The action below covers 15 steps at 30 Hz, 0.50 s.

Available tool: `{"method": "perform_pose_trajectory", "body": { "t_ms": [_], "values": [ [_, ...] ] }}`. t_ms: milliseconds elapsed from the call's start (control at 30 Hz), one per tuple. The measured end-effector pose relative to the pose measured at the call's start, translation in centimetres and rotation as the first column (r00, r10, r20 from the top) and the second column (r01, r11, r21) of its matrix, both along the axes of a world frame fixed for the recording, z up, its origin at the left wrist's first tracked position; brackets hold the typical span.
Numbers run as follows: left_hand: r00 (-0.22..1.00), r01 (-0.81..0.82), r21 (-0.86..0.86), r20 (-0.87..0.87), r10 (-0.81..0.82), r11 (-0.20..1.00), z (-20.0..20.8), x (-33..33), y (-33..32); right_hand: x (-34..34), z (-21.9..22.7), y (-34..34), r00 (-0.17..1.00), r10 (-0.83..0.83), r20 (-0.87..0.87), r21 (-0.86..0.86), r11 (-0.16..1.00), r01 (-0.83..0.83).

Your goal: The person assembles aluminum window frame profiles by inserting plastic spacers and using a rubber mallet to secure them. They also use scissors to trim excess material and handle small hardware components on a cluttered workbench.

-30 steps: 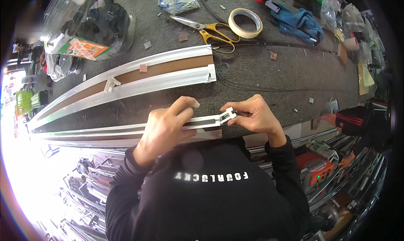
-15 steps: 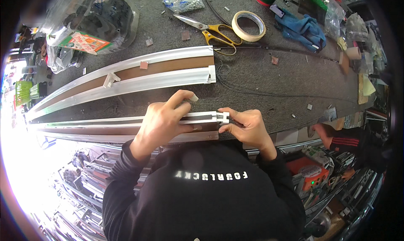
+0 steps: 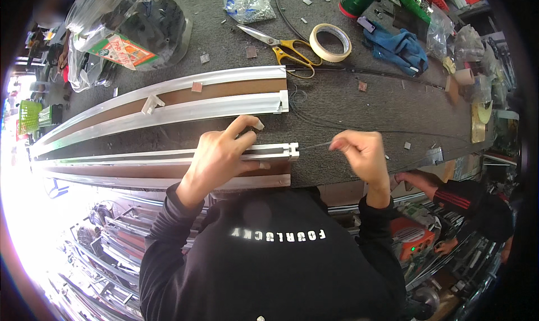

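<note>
My left hand (image 3: 220, 158) is closed around a long, pale metal profile (image 3: 269, 150) near its right end, with the index finger bent above it and the thumb on the near side. A small white end piece (image 3: 293, 151) sits on that end. To its right, my right hand (image 3: 365, 155) pinches a thin dark cord (image 3: 319, 145) that runs back toward the end piece. Where the cord enters is too small to tell. Brown board (image 3: 275, 169) shows between the held profile and a nearer pale edge. Beyond my hands lies a similar white-edged brown panel (image 3: 224, 91).
Yellow-handled scissors (image 3: 292, 54), a tape roll (image 3: 330, 42) and a bag of small metal parts (image 3: 250, 4) lie at the back. A big clear jar (image 3: 132, 32) stands back left, a blue cloth (image 3: 398, 49) back right. Another person's arm (image 3: 418, 180) is at the right.
My right hand has let go of the white end piece and moved right, drawing out the thin cord. The end piece now sits closer against the profile. My left hand keeps its hold.
</note>
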<state>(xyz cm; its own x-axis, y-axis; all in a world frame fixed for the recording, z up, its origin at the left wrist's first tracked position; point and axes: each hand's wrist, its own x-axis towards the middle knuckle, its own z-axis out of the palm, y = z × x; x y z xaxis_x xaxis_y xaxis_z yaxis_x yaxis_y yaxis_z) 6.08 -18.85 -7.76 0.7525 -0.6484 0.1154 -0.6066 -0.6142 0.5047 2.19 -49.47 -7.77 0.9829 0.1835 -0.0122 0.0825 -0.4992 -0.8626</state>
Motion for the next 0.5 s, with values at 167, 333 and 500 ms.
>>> {"method": "perform_pose_trajectory", "body": {
  "t_ms": [167,333,500],
  "values": [
    [0.999,-0.037,-0.038,-0.002,0.037,0.999,-0.3,-0.3,-0.1,0.4,0.8,-2.8,0.981,0.193,0.010,-0.229,0.956,-0.186],
    [1.000,-0.026,-0.044,0.005,0.026,0.999,-1.0,0.0,0.0,6.6,1.1,-0.1,0.983,-0.018,0.184,-0.197,0.979,0.055],
    [1.000,0.002,-0.009,0.030,-0.001,1.000,-1.0,0.0,0.2,15.6,-5.6,7.0,0.894,0.053,0.445,-0.633,0.725,0.272]
  ]
}}
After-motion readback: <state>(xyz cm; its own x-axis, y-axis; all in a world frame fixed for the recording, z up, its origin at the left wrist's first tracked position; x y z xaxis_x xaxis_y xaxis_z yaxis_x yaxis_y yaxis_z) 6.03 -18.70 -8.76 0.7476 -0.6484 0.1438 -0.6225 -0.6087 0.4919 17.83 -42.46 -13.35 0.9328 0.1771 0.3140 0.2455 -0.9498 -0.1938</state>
